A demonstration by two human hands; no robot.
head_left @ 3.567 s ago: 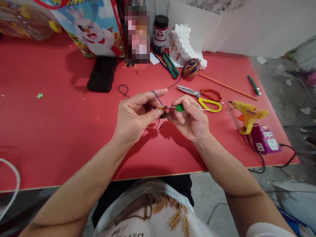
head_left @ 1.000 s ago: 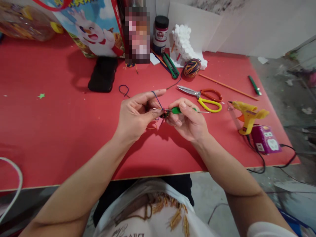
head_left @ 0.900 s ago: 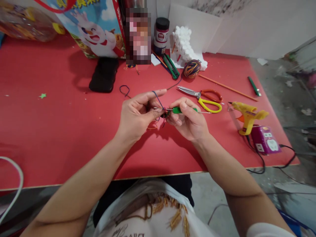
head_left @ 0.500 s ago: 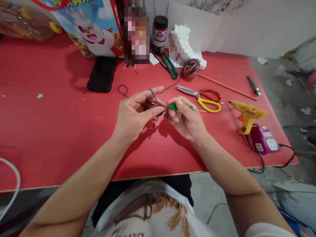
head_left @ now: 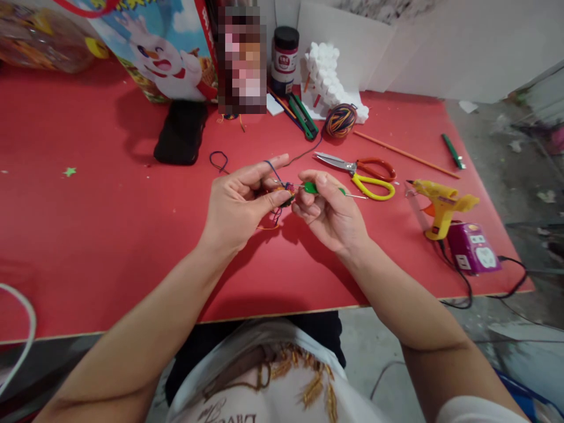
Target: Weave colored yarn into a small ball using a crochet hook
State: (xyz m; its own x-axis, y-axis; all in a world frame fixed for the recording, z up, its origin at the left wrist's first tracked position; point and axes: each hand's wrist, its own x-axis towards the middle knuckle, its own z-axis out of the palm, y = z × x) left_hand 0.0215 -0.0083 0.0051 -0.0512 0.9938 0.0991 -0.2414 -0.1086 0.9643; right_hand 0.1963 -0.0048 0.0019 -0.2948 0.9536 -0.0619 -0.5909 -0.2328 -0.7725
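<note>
Both hands have drifted a little toward the upper left of the frame since half a second ago, and the hook's tip now sits closer to my left fingers. My right hand (head_left: 328,208) is closed around the green-handled metal crochet hook (head_left: 324,189), pinching the grip between thumb and fingers. My left hand (head_left: 240,202) pinches the small multicoloured crochet piece (head_left: 286,194), just left of the frame's centre, with the forefinger stretched out and the thin dark yarn strand (head_left: 271,168) lying over it.

To make this stitch well, I think I should keep the strand tight over the forefinger, hold the piece firmly near the hook, and turn the hook gently so that it does not split the yarn.

Under my hands is the red table top (head_left: 110,235). In the upper middle lie the multicoloured ball of yarn (head_left: 340,120), the white foam block shape (head_left: 328,79) and the dark-lidded jar (head_left: 284,59). Right of my hands are the yellow-and-red-handled scissors (head_left: 365,176), then the yellow glue gun (head_left: 440,205) and the purple power socket (head_left: 473,249). At the upper left stands the cartoon rabbit bag (head_left: 163,47), with the black pouch (head_left: 180,132) below it. The floor at the right looks grey and littered.
</note>
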